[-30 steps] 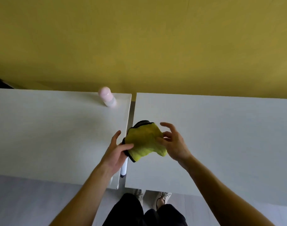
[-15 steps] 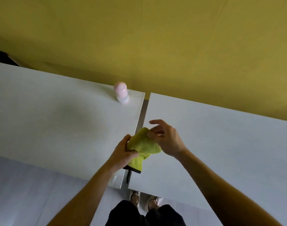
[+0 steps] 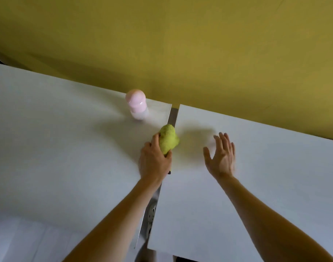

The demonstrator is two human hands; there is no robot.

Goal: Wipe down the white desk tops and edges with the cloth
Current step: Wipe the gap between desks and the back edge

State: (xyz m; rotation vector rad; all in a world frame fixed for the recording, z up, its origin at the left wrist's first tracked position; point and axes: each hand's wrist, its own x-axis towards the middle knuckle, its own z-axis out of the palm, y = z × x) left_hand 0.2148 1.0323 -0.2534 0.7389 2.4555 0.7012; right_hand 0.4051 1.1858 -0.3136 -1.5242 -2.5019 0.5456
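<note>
Two white desks stand side by side, the left desk and the right desk, with a narrow gap between them. A bunched yellow-green cloth sits over the gap near the far end. My left hand grips the cloth from the left side. My right hand hovers over the right desk with fingers spread, apart from the cloth and holding nothing.
A pink-capped bottle stands at the far right corner of the left desk, close to the cloth. A yellow wall runs behind both desks. Grey floor shows at the lower left.
My right hand has let go of the cloth and moved right over the right desk. My left hand has bunched the cloth and carried it farther along the gap toward the wall.
</note>
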